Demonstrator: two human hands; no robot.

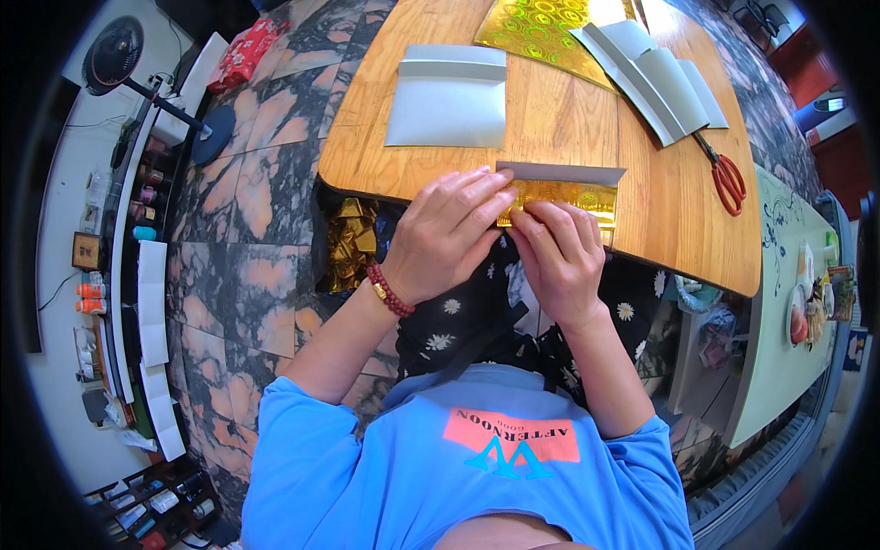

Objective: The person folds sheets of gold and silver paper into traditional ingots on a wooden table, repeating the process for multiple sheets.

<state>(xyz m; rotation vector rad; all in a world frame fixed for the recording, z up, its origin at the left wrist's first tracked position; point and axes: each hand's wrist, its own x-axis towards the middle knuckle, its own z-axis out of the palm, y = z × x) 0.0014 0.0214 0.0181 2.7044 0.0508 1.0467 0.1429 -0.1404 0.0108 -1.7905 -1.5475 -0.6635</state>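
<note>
A partly folded sheet of gold foil paper lies at the near edge of the wooden table. Along its far side a pale grey flap stands raised. My left hand holds the sheet's left end, fingers stretched over it, with a beaded bracelet at the wrist. Bent fingers of my right hand grip the near edge around the middle. My fingers cover part of the foil. Beyond my left hand is a creased sheet with its silver-grey side up, a folded strip across its far end.
At the back right, several folded grey pieces overlap gold patterned sheets. Red-handled scissors lie at the right with blades under a grey piece. Crumpled gold foil sits below the table's left edge. A pale green table stands right.
</note>
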